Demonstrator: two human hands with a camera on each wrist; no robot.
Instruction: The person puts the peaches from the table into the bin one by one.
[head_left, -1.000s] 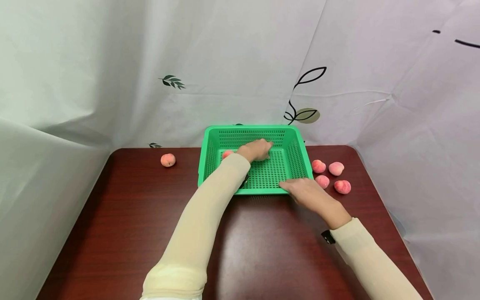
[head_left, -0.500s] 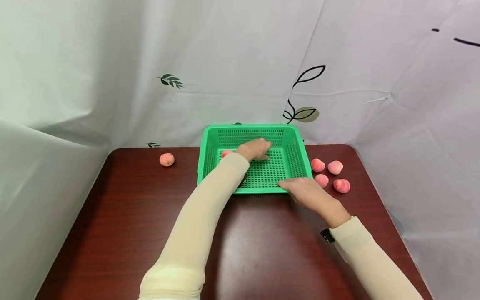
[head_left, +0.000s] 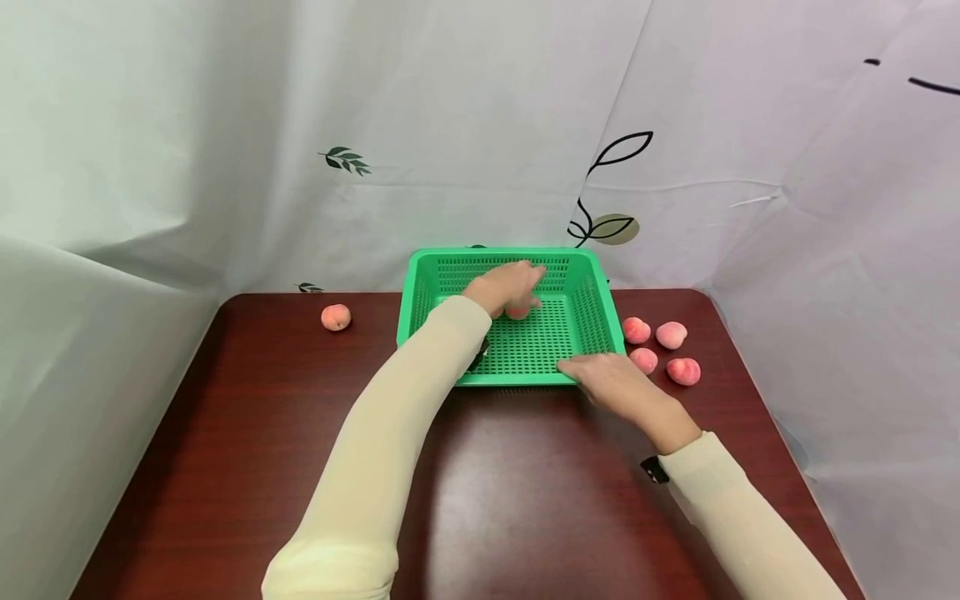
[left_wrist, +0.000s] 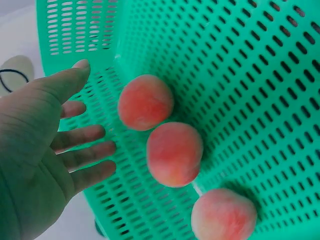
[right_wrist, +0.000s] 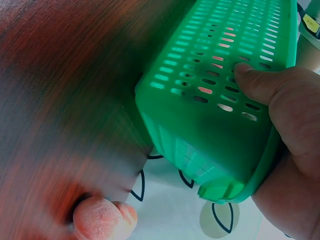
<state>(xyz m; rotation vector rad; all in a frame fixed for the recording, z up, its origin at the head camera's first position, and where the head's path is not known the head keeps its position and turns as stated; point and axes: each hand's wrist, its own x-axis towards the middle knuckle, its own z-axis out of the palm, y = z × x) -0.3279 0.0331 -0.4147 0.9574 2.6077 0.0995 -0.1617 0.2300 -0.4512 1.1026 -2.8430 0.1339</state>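
a left sleeve [head_left: 401, 433] and a right sleeve [head_left: 750, 517], both long, plain and cream, are being worn. the left one is being thickened by a soft fold [head_left: 333, 554] higher up. under the right cuff [head_left: 688, 454] a small black block [head_left: 654, 471] with pale specks is being worn; by the left cuff [head_left: 471, 313] a dark piece [head_left: 479, 355] is being partly hidden by cloth. the left hand [head_left: 504, 286] and right hand [head_left: 611, 383] are being left bare.
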